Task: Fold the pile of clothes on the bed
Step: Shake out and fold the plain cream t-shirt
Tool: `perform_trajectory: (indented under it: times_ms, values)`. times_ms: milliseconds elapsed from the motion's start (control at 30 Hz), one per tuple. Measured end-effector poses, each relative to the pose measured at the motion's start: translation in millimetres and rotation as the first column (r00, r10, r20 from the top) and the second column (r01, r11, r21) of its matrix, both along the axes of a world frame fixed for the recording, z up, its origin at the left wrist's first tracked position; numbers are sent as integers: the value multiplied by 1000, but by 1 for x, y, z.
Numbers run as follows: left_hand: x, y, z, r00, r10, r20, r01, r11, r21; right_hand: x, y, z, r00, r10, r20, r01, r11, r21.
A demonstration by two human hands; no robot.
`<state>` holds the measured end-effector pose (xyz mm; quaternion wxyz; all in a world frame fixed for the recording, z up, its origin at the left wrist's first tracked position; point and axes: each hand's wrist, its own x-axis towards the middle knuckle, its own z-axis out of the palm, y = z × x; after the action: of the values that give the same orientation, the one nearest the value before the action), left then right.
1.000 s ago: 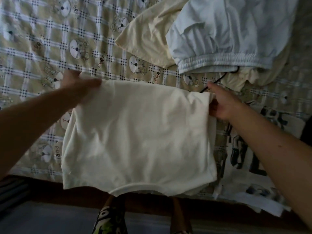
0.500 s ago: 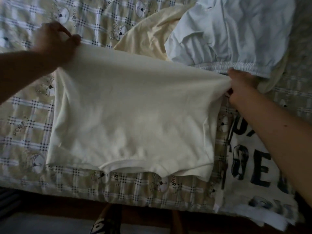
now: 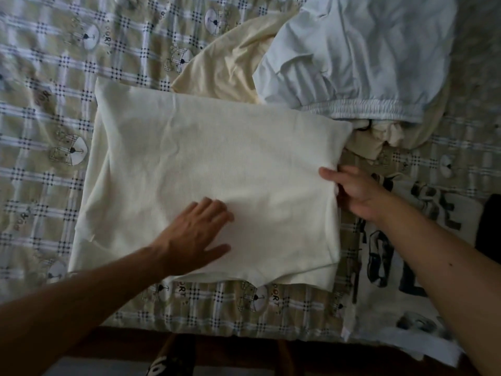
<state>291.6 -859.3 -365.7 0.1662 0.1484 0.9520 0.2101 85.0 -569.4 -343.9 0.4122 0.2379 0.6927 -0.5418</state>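
A cream garment (image 3: pixel 211 164) lies folded flat in the middle of the plaid bed sheet (image 3: pixel 48 109). My left hand (image 3: pixel 195 234) rests flat on its lower middle, fingers spread. My right hand (image 3: pixel 352 191) is at the garment's right edge, thumb on top of the cloth and fingers under or beside the edge. Behind it sits the pile: a pale blue garment with an elastic waistband (image 3: pixel 360 66) over a yellow garment (image 3: pixel 230 66).
A white shirt with dark printed letters (image 3: pixel 401 253) lies flat at the right, near the bed's front edge (image 3: pixel 217 329). A dark object (image 3: pixel 488 223) shows at the far right. Patterned footwear (image 3: pixel 168 362) is on the floor below.
Both hands held the cream garment up by its top corners, carried it away from the bed's edge and laid it flat. My left hand let go and now presses on it.
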Motion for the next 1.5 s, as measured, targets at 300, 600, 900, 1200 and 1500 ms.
perform_trajectory:
  times_ms: [300,600,900,1200,1500]
  values:
    - [15,22,-15,975,-217,-56,209,970,-121,65,-4,4,922,274,-272,-69,810,582]
    - [-12,23,-6,983,-173,56,174,984,-21,108,26,-2,958,155,-240,-40,904,426]
    - [-96,125,1,988,133,-80,-124,986,110,167,43,-4,997,75,-17,-66,944,324]
    - [-229,203,13,984,176,42,-169,977,-132,170,17,6,968,-115,-222,190,916,352]
    - [-230,173,68,948,314,-55,-314,949,18,169,-46,52,924,117,-365,-24,968,249]
